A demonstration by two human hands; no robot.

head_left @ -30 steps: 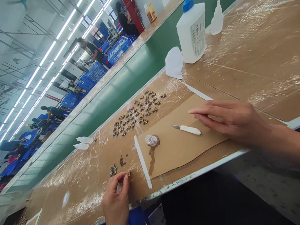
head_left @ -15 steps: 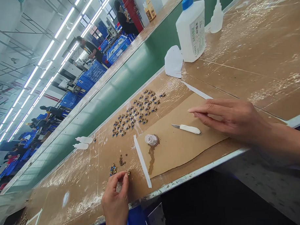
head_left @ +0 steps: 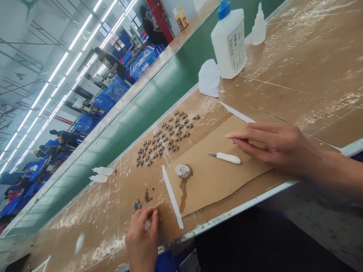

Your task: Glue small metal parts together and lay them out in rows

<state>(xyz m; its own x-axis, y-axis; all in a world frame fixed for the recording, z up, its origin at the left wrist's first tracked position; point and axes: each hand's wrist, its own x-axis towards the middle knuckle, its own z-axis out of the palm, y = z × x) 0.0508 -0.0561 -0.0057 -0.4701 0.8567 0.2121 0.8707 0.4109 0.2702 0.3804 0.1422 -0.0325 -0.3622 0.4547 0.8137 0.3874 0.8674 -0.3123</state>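
Observation:
Low in the view, my left hand [head_left: 142,238] pinches a small gold-coloured part [head_left: 157,210] between thumb and finger, just above the table. Beside it lie a small heap of blue and gold parts [head_left: 137,206] and several tiny brown pieces [head_left: 147,195]. My right hand [head_left: 267,145] hovers over the right end of a cardboard sheet [head_left: 215,181], thumb and fingertips close together; whatever is between them is too small to make out. On the sheet are a white-handled knife [head_left: 228,157] and a small clear cup [head_left: 183,171]. Several blue and gold pieces [head_left: 160,140] stand in rows behind it.
A large white bottle with a blue cap [head_left: 230,42], a small dropper bottle [head_left: 259,29] and a white paper piece [head_left: 209,78] stand at the back. Two small white bottles [head_left: 99,178] lie to the left. People work beyond the green partition [head_left: 159,87].
The view has shifted slightly. My left hand stays by the small heap with its fingers pinched, and my right hand keeps nearly the same place over the cardboard.

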